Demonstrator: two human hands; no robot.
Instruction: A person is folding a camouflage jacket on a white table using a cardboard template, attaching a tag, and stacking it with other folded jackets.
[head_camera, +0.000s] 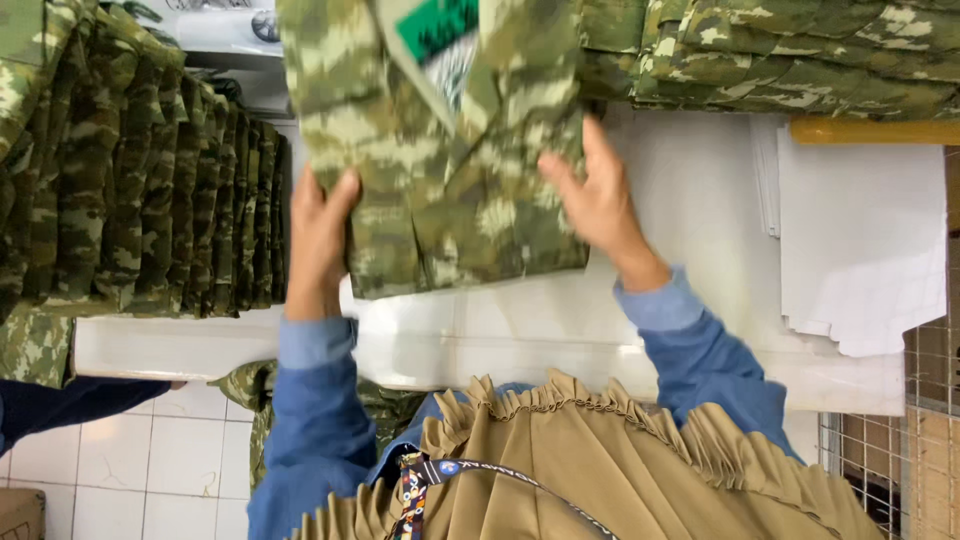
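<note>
A folded camouflage garment (440, 150) with a green tag near its collar lies on the white table (560, 330). My left hand (320, 235) grips its left edge, thumb on top of the cloth. My right hand (595, 195) presses flat against the garment's right edge with fingers spread. Both blue sleeves reach in from the bottom of the view.
A tall stack of folded camouflage garments (140, 190) stands at the left. More folded camouflage pieces (790, 55) lie along the top right. White paper sheets (860, 240) rest at the right. Another person's dark sleeve (70, 400) shows at the lower left, above the tiled floor (150, 470).
</note>
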